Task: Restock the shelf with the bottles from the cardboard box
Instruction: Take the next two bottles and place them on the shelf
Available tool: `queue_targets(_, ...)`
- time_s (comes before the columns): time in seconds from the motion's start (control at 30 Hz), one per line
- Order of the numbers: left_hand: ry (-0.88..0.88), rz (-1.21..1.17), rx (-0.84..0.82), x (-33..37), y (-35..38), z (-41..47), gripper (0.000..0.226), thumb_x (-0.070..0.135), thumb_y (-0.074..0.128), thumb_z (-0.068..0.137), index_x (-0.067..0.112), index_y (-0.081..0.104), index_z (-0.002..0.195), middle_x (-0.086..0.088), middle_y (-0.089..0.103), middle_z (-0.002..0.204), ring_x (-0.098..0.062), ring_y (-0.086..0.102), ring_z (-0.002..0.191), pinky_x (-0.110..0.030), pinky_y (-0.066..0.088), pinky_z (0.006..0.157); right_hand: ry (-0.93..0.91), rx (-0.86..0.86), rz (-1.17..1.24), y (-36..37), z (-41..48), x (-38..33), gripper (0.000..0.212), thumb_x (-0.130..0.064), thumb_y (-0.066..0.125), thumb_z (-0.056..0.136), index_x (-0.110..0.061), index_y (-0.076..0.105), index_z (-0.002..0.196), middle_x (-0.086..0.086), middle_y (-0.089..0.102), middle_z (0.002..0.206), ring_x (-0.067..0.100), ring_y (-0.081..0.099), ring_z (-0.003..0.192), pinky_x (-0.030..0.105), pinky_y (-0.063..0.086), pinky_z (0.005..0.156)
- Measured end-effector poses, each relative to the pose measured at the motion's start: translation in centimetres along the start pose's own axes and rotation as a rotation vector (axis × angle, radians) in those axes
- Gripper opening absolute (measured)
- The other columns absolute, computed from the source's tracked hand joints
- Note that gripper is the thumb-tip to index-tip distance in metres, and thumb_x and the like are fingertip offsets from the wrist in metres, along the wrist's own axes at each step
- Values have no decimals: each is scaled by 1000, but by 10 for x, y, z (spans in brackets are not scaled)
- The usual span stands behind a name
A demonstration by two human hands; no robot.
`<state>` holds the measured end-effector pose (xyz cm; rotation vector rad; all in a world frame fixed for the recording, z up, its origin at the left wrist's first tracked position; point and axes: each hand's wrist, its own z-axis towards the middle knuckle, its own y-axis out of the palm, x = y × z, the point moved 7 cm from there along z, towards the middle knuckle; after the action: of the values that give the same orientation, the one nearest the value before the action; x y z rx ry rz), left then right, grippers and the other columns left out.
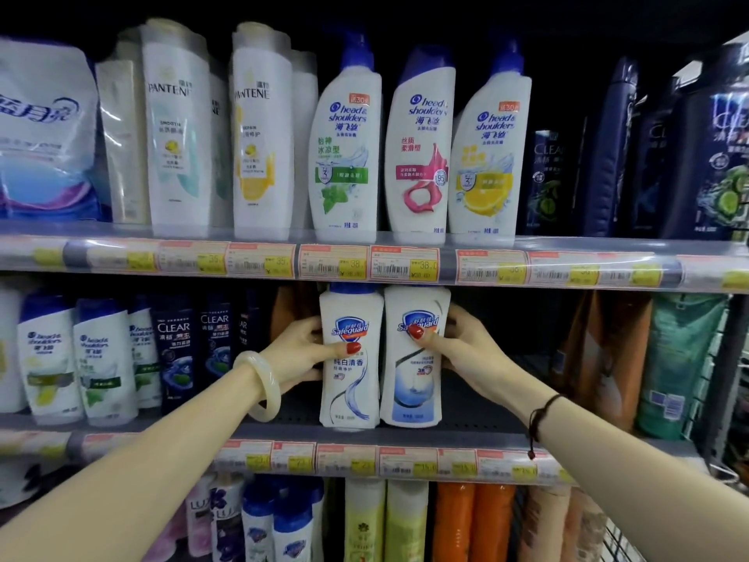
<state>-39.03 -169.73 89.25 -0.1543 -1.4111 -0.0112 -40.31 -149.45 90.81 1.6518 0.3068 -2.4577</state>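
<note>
Left hand [298, 352] holding white plastic Safeguard bottle [350, 383], right hand [462, 348] holding its twin [413, 383]; smooth, slippery, probably heavy; best squeezed mid-body.

Left hand [298, 352]: bare, no sleeve in view along the forearm. Thumbnail painted glossy red. Wrist carries one thick, smooth, pale cream bangle [261, 386], translucent and jade-like, round in section, unbroken all round.

Right hand [466, 350]: bare, forearm likewise unsleeved. Thumbnail painted the same glossy red. Wrist carries a thin dark cord bracelet [541, 411] wound in several strands, with a loose tail hanging down and ending in a small dark red bead [531, 455].
</note>
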Motion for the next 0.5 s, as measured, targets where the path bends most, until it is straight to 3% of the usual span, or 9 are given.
queue_targets(0.1,-10,-11,-4,-1,0,2,28,2,67,78,20,60,99,-8,69,105,-22,67,97,-43,55,79,9,-2,-28,0,2,9,34,-11,69,80,-24,56,109,7,68,113,22,66,103,36,57,83)
queue_targets(0.23,-35,50,-31,-1,0,4,33,1,68,77,24,57,99,-4,67,104,-19,64,97,-41,54,80,29,-8,-124,-4,1,13,45,-9,72,77,-23,52,115,1,67,108,16,65,99,24,58,72)
queue_targets(0.37,-58,205,-24,-9,-5,3,42,3,74,73,31,55,98,3,63,104,-20,60,103,-51,53,87,85,-55,-309,-6,-3,22,54,-12,76,74,-18,51,122,1,65,115,17,63,106,29,57,79)
queue_targets(0.5,-33,312,-52,-18,-3,2,40,7,75,72,32,55,96,5,64,103,-16,61,101,-43,56,82,124,-53,-298,-6,-7,35,50,-12,75,76,-20,52,120,3,67,115,19,65,105,40,59,80)
